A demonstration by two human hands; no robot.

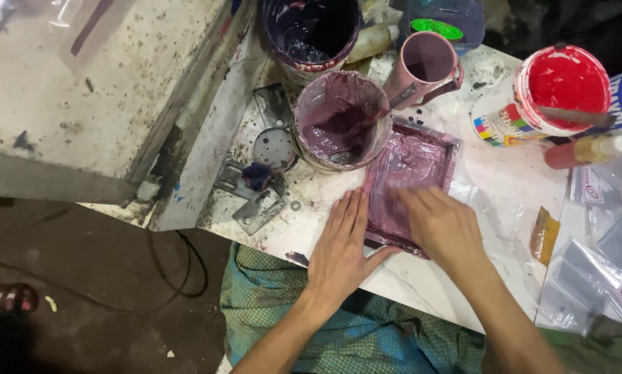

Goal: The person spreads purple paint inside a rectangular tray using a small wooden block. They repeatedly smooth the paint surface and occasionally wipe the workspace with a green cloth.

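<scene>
A square frame smeared with mauve-purple paint lies flat on the white table. My left hand rests flat, fingers together, on the frame's left edge and the table beside it. On the frame's painted surface lies my right hand, fingers stretched and slightly blurred. Neither hand grips anything. Just behind the frame stands a bucket of the same purple paint with a stirring stick leaning in it.
A dark purple bucket and a pink mug stand at the back. A red paint tub with a stick sits right, beside a red bottle. Plastic bags lie far right. Metal brackets lie left. A cable runs on the floor.
</scene>
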